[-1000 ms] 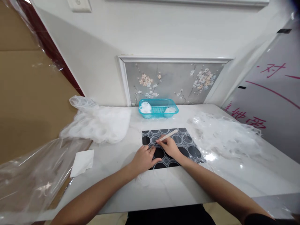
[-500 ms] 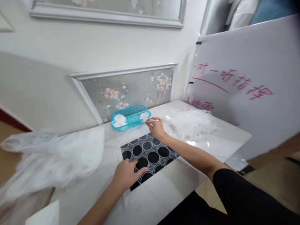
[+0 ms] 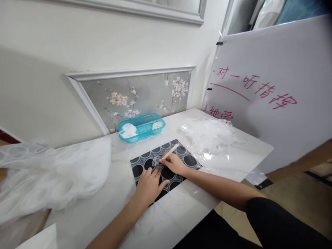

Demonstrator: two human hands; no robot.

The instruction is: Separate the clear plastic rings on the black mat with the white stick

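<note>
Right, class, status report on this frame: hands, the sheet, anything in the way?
Left hand flat on black circle-patterned sheet. Right hand gripping pale stick, tip on sheet. Clear film pile close beside; teal basket behind.

White marble-look table (image 3: 181,214), black rectangular mat with grey circle pattern (image 3: 190,160) at its middle, turquoise plastic basket (image 3: 142,127) behind, crumpled clear film heaps left (image 3: 52,173) and right (image 3: 210,135)

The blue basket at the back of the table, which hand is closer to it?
Right. The right hand with the pale stick is on the black sheet, just short of the blue basket. The left hand presses the sheet's near edge, farther away.
</note>
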